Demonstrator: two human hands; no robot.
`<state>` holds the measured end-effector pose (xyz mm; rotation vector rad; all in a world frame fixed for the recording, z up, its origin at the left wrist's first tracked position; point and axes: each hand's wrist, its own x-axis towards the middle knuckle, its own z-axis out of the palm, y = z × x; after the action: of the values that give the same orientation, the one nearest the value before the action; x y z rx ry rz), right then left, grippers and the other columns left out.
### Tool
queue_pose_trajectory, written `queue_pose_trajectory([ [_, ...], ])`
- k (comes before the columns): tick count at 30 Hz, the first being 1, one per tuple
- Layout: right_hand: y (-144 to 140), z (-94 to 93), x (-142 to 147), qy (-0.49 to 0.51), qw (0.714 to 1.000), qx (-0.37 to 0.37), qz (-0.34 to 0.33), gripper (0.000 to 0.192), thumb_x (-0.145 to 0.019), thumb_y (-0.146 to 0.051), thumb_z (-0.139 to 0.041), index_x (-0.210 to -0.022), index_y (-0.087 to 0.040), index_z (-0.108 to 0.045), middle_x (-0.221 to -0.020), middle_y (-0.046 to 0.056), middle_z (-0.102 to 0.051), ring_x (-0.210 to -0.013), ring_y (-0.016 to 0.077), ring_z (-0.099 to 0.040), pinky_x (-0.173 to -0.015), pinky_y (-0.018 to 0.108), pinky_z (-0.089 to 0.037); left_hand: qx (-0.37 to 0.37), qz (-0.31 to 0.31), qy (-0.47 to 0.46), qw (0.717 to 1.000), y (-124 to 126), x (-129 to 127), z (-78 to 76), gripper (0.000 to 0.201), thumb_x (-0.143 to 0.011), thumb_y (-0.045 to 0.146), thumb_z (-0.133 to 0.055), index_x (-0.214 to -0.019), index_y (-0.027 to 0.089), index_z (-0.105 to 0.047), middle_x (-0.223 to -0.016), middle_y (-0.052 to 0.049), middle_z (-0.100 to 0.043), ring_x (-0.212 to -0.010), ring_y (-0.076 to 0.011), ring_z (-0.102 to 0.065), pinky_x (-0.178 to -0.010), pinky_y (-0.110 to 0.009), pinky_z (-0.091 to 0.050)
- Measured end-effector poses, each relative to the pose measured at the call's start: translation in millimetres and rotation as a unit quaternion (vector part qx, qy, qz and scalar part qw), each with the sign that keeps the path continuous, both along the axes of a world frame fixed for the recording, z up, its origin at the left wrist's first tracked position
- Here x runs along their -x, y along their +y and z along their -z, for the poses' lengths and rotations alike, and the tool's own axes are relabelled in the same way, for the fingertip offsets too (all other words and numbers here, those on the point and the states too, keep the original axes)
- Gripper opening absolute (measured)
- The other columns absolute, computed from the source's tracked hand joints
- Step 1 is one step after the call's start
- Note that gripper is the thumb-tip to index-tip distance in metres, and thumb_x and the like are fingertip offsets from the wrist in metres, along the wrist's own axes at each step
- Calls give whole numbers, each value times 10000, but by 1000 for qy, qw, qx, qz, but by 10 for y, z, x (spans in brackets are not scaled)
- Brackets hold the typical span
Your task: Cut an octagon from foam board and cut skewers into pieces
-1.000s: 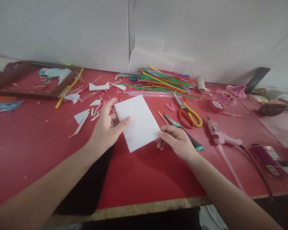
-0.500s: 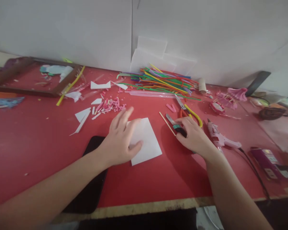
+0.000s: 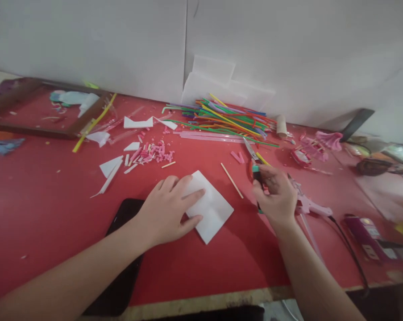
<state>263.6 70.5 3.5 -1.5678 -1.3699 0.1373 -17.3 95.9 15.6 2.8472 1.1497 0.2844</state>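
Observation:
My left hand (image 3: 169, 209) lies with spread fingers on a folded white square of paper (image 3: 214, 214), the thumb and index finger resting on its left side. To the right, my right hand (image 3: 276, 194) is closed around a utility knife (image 3: 256, 173) with a black and teal handle, raised off the table. Its blade cannot be made out now. A thin wooden stick (image 3: 232, 180) lies between the paper and the knife. Just beyond my right hand are scissors (image 3: 251, 149) and a yellow-handled tool (image 3: 262, 158), both partly covered by the hand.
A black phone (image 3: 121, 267) lies under my left forearm. Pink and white scraps (image 3: 156, 152) are strewn behind the paper. Colourful pipe cleaners (image 3: 228, 118) are piled by the wall. A pink glue gun (image 3: 313, 206) with a cord, a purple box (image 3: 365, 236) and a wooden frame (image 3: 37, 129) flank the area.
My right hand has picked up the utility knife from the table and lifted it. The paper has turned so a corner points towards me, and my left hand has settled onto it.

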Motion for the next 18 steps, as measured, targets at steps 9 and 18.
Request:
queue_pose_trajectory([
  [9,142,6,-80,455,885,43,-88,310,-723,-315,-638,-1008,-203,-692,-907,51,-734,-704,178,-670,-561,278,-538,-41,-16,-37,998,17,31,106,493,-849,565,-662,-1187,206,-670,-1292,-198,-580,-1020,-369,-567,-800,-516,-546],
  [18,92,41,-84,520,826,143,-161,362,-767,-472,-706,-1052,-263,-624,-896,53,-746,-652,160,-643,-511,247,-513,48,164,-23,985,11,52,58,886,-762,770,-630,-1487,298,-441,-1646,-173,-213,-1484,-469,-213,-1141,-659,-271],
])
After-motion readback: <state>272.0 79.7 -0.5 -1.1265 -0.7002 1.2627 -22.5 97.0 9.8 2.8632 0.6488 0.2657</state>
